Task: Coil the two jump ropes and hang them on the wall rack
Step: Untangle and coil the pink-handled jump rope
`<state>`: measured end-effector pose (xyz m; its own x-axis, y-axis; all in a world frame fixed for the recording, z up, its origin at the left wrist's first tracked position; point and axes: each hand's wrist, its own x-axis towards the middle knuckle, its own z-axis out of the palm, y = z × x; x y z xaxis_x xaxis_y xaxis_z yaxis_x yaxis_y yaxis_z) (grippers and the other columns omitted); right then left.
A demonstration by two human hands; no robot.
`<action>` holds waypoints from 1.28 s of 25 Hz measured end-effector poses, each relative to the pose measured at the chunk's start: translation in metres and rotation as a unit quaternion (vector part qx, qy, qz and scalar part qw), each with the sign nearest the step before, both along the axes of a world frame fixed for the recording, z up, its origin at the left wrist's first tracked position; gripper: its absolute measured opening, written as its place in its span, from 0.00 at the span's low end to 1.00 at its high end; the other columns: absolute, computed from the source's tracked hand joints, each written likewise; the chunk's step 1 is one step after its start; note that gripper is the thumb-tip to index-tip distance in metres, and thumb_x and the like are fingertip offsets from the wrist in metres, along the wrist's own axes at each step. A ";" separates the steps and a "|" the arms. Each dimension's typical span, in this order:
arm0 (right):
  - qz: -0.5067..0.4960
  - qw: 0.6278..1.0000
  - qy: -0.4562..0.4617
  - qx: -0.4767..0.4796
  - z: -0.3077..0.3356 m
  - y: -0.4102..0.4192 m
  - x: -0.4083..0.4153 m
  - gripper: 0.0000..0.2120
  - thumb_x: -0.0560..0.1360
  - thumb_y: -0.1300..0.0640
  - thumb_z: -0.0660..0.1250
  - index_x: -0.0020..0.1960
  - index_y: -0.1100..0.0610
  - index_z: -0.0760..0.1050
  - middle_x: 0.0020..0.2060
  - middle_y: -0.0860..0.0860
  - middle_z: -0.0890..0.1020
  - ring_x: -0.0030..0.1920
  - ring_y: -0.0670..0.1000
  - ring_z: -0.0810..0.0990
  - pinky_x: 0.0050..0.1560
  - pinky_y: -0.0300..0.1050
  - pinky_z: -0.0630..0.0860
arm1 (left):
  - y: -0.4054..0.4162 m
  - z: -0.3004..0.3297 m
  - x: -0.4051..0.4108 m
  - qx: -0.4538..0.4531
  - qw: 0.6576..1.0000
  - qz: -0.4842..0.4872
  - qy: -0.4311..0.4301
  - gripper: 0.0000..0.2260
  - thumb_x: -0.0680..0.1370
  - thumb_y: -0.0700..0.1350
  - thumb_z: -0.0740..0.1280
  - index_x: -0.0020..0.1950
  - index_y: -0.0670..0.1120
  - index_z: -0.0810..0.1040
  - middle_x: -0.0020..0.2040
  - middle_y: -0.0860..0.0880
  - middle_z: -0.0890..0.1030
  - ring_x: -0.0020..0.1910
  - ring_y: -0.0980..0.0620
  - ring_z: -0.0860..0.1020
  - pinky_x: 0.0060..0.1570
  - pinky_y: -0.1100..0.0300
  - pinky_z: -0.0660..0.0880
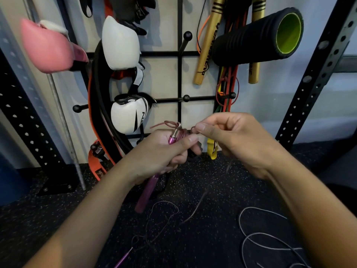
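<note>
The slim metallic-pink jump-rope handle (152,171) is gripped in the left hand (162,153), fingers curled round it, its silver swivel tip pointed up toward the wall; the lower end sticks out below the fist. Several turns of thin dark-red cord (180,132) are seen wound near the handle's top, just above the left thumb. The cord is pinched between thumb and forefinger of the right hand (235,140), close beside the left hand, other fingers curled in. The loose remainder of that cord is trailed down onto the black speckled rubber floor (202,180), where a second pink handle (123,258) is partly seen at the bottom edge. A second rope, a thin grey cord (257,235), is laid in loose loops on the floor at lower right, apart from both hands. Behind the hands, a black metal wall rack with ball-tipped pegs (186,98) is mounted on the wall. On it are hung white boxing gloves (120,42), a pink boxing glove (48,47), gold-coloured sticks (207,45), coloured resistance bands (229,88), and a black ribbed foam roller with a green core (258,37). Black perforated steel uprights (316,74) are seen on either side.
</note>
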<state>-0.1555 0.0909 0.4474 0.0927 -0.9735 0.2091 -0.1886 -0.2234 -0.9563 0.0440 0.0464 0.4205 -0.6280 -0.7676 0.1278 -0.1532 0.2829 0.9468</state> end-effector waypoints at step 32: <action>-0.014 0.989 0.129 -0.071 -0.034 -0.016 -0.003 0.10 0.82 0.49 0.66 0.49 0.51 0.85 0.23 0.41 0.74 0.25 0.50 0.65 0.27 0.40 0.60 | 0.012 0.026 -0.007 0.247 0.793 -0.058 0.554 0.19 0.84 0.47 0.60 0.60 0.34 0.83 0.46 0.45 0.89 0.43 0.52 0.89 0.39 0.63 0.84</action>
